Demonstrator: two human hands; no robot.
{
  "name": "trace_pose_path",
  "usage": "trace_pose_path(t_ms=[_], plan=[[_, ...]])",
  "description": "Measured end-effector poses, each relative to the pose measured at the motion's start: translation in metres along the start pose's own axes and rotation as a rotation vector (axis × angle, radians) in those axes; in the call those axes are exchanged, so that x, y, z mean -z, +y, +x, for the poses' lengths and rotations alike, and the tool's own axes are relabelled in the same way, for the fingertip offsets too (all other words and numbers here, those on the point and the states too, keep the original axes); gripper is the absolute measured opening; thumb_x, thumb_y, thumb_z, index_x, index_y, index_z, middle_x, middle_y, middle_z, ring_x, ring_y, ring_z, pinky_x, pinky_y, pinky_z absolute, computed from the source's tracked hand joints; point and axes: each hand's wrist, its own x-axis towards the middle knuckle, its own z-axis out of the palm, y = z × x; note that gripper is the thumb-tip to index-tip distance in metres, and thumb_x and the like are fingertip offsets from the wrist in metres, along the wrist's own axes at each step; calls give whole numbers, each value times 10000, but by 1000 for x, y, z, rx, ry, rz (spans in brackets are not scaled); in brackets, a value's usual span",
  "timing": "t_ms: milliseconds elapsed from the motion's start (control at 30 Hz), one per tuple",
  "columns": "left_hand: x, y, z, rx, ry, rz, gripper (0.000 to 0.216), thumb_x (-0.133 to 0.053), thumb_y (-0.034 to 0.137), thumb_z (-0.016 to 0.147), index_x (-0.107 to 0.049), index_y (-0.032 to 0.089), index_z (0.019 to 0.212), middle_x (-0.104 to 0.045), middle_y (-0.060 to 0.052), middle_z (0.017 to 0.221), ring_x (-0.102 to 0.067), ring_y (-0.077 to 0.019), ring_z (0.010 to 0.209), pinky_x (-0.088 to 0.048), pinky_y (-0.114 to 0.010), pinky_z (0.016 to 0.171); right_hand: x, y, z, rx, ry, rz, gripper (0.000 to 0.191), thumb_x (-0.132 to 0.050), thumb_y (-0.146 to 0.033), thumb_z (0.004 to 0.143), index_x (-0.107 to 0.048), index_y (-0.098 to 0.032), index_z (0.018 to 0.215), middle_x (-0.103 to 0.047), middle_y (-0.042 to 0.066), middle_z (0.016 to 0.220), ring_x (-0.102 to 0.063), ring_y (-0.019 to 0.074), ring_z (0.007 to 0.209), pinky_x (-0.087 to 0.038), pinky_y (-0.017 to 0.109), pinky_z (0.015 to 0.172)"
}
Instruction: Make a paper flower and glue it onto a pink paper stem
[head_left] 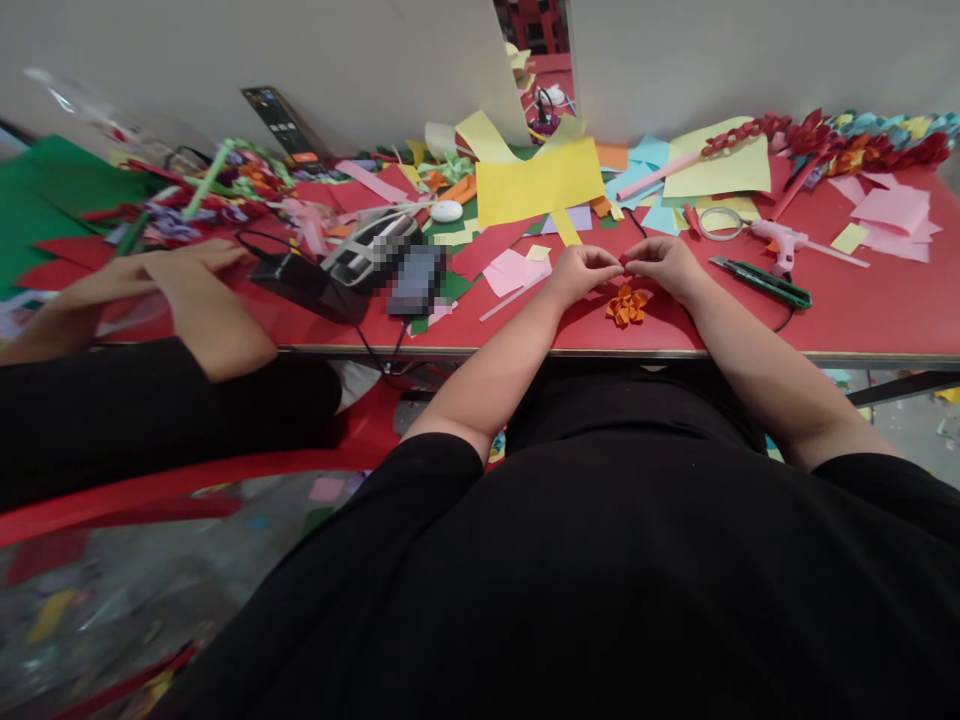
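Between the fingertips of my left hand [583, 272] and my right hand [666, 267] is a small red piece of paper [624, 262], pinched from both sides. Most of it is covered by the fingers, so its folded shape cannot be made out. Just below the hands, an orange folded-paper flower [626, 306] lies on the red table [517, 335]. To the right of my right hand lie a green utility knife [763, 281] and a pink hot glue gun [781, 243]. Pink paper pieces [510, 272] lie left of my left hand.
A large yellow sheet [540, 185] and many coloured scraps stretch along the grey partition [712, 60]. A roll of tape [720, 223] lies beyond the knife. At left are a phone [416, 280], a black box [304, 285] with cables, and another person's arms [202, 300].
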Motion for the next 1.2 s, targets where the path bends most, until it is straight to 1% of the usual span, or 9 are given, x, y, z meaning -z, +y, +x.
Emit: trace_pose_path(t_ms=[200, 433, 600, 700, 833, 933, 1033, 1100, 1200], plan=[[-2, 3, -1, -19, 0, -19, 240, -978, 328, 838, -822, 153, 891, -804, -61, 795, -703, -141, 686, -542, -268, 662, -1, -1, -1, -10, 0, 2, 285, -1060, -218, 711, -837, -202, 889, -856, 46, 823, -811, 218, 755, -722, 345, 770], [-5, 0, 2, -64, 0, -78, 307, -1015, 318, 798, -751, 174, 858, -771, -26, 760, -684, -130, 689, -539, -258, 680, 0, 1, 1, -33, 21, 19, 343, -1089, -252, 666, -825, -199, 878, -837, 39, 767, -803, 209, 728, -697, 302, 683], [-6, 1, 2, -66, 10, -108, 312, -992, 275, 820, -692, 193, 834, -727, 1, 713, -654, -128, 669, -524, -258, 665, 0, -1, 1, -48, 21, 62, 380, -1108, -288, 652, -798, -203, 855, -826, 33, 762, -791, 189, 716, -677, 272, 653], [-7, 0, 2, -55, 10, -127, 349, -996, 283, 826, -656, 205, 843, -719, 8, 713, -654, -133, 668, -531, -266, 673, -1, -1, 0, -43, 15, 72, 397, -1108, -289, 657, -780, -210, 866, -818, 23, 763, -794, 187, 735, -678, 269, 668], [-8, -3, 5, -21, 32, -166, 420, -1010, 282, 817, -597, 216, 855, -688, 28, 703, -652, -131, 651, -514, -264, 662, -1, -1, 2, -16, 10, 44, 398, -1087, -272, 675, -762, -213, 897, -820, 19, 793, -802, 201, 773, -694, 294, 708], [-7, -5, 6, 19, 34, -177, 402, -1008, 254, 816, -618, 209, 903, -675, 36, 708, -656, -128, 656, -510, -262, 673, -2, 0, 3, -3, 6, 30, 427, -1078, -249, 678, -757, -220, 959, -805, 6, 800, -799, 206, 794, -705, 316, 755], [-6, -4, 6, 41, 29, -171, 404, -1021, 267, 804, -659, 198, 972, -704, 17, 752, -686, -143, 691, -530, -278, 711, -2, -1, 2, -9, -1, 26, 466, -1072, -234, 674, -753, -237, 1013, -786, -10, 803, -795, 212, 821, -715, 342, 811], [-6, -2, 6, 32, 27, -158, 418, -1028, 275, 790, -676, 194, 1002, -721, 3, 779, -708, -157, 723, -542, -288, 739, -3, -2, 2, -10, 6, 17, 491, -1078, -222, 654, -753, -247, 1021, -778, -14, 814, -795, 219, 845, -720, 355, 835], [-7, 0, 5, 2, 36, -144, 382, -994, 234, 803, -687, 187, 1025, -731, -8, 799, -720, -166, 759, -555, -300, 778, -5, -3, 0, -26, 10, 2, 532, -1092, -212, 612, -755, -253, 1021, -778, -15, 828, -802, 230, 873, -719, 357, 826]])
